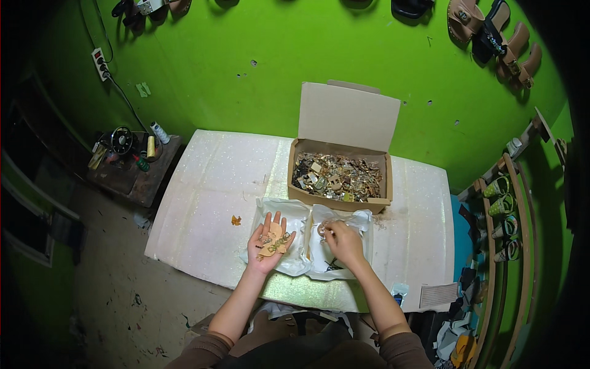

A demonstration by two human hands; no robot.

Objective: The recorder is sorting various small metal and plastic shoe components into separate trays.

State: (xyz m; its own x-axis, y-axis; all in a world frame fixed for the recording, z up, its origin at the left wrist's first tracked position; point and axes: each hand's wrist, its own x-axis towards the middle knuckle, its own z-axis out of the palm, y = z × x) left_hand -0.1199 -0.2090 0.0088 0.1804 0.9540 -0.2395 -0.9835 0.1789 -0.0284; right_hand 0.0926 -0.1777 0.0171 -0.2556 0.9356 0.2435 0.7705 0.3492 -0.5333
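A: Left hand (268, 241)?
B: Palm up, flat open, carrying tan leather pieces (273, 240) with small metal ornaments on them. It hovers over the white plastic bag (295, 261) on the table (209, 184).
A: Right hand (344, 242)?
B: Fingers pinched on 1 tiny shiny bit, maybe a ring; too small to tell.
A: Progress?
B: Looks early: the cardboard box (339, 198) is full of metal fittings, only a few sit on the palm.
A: Orientation?
B: The leather pieces' long axis runs along the palm, toward the box.
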